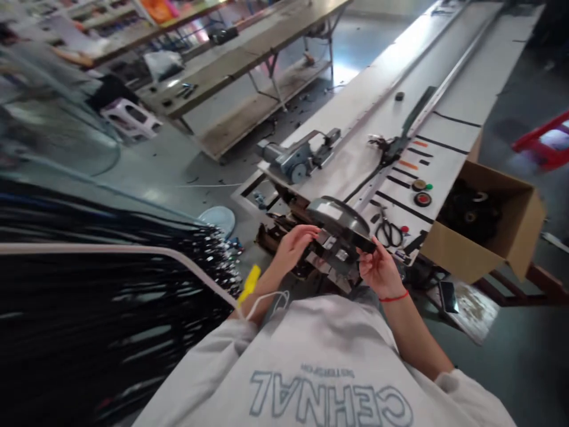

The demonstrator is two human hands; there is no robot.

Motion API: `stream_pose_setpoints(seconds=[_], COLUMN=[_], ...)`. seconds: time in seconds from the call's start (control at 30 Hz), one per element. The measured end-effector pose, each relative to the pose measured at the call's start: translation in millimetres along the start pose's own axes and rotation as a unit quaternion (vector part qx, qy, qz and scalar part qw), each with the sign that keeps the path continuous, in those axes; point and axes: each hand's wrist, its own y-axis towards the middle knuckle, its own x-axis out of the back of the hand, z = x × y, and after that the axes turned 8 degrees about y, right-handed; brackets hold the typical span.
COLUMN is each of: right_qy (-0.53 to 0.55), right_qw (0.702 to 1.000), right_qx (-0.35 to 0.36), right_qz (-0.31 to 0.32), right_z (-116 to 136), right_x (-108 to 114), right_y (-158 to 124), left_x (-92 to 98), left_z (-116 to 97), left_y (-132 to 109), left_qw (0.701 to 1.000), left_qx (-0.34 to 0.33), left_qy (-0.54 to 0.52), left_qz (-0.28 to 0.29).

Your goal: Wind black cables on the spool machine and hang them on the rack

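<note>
A dark round-topped machine part is at the near end of the long white table. On its left side my left hand has its fingers bent together at the edge; what they pinch, if anything, is too small to make out. My right hand, with a red string on the wrist, holds the end of a black strap at the right side of the machine. Black scissors lie on the table to the right of it. A grey machine head stands beyond, on the left.
An open cardboard box with black items stands at the right. Many black straps hang at the left. A white stool, a red stool and a long workbench are farther off. A person's arm shows at upper left.
</note>
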Motion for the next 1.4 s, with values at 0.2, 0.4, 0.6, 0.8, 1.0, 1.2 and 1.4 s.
stream_pose_setpoints(seconds=[0.2, 0.4, 0.6, 0.8, 1.0, 1.2, 1.4], right_qy=[-0.099, -0.122, -0.38, -0.421, -0.338, -0.309, -0.321], right_qw=[0.991, 0.989, 0.903, 0.896, 0.938, 0.949, 0.945], right_qx=[0.079, -0.035, 0.197, 0.105, -0.004, -0.007, -0.022], right_qz=[0.05, 0.074, 0.029, 0.093, 0.083, 0.057, 0.058], right_z=[-45, -63, -48, -27, -32, -38, -45], right_x=[-43, -47, -62, -90, -92, -89, -82], right_y=[-9, -6, -16, -30, -26, -27, -26], left_x=[-22.0, -23.4, -15.8, -8.7, -3.2, 0.3, 4.7], left_z=[-9, -25, -30, -24, -22, -21, -26], left_y=[-28, -34, -30, -30, -32, -33, -36], left_qw=[0.965, 0.952, 0.978, 0.989, 0.991, 0.99, 0.98], left_qx=[0.019, -0.013, -0.039, -0.069, -0.076, -0.127, -0.182], left_qy=[-0.243, -0.286, -0.197, -0.116, -0.083, -0.007, 0.043], left_qz=[0.098, 0.109, 0.062, 0.068, 0.069, 0.055, 0.065])
